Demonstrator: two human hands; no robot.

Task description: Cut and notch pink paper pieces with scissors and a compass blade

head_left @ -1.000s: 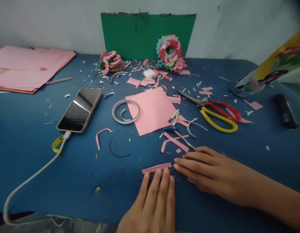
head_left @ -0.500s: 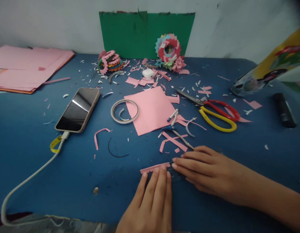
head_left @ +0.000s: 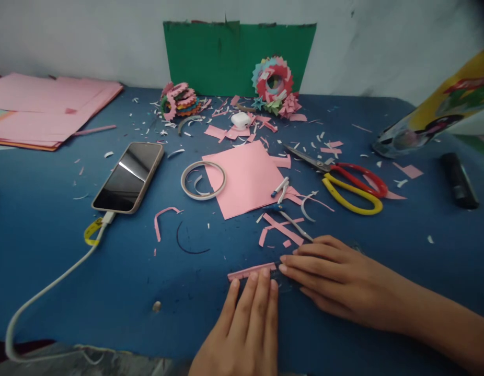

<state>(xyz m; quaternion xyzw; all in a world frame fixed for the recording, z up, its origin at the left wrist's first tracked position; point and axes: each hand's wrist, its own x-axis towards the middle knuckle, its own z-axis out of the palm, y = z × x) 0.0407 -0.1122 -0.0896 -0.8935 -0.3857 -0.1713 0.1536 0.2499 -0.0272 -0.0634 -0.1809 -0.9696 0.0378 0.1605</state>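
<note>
While left hand [head_left: 244,326] keeps fingers narrow, right hand [head_left: 336,277] likewise; pink strip [head_left: 242,273] seems unmoved.

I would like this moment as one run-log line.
left hand: touching pink strip | right hand: beside strip's right end | scissors: on blue table

A paper-craft spot, in a home or a small workshop, which of the two cannot be told; a blue table [head_left: 120,292] stands with its far edge by a scuffed wall [head_left: 89,36]; coloured paper [head_left: 34,99] is piled at the far left corner; folded-paper rings [head_left: 284,81] sit near the far edge amid scraps [head_left: 216,131]; scissors [head_left: 346,203] and tape [head_left: 203,197] lie mid-surface; a phone [head_left: 128,177] toward the left edge, its cable [head_left: 49,294] drooping past the near edge, looks homely.
</note>
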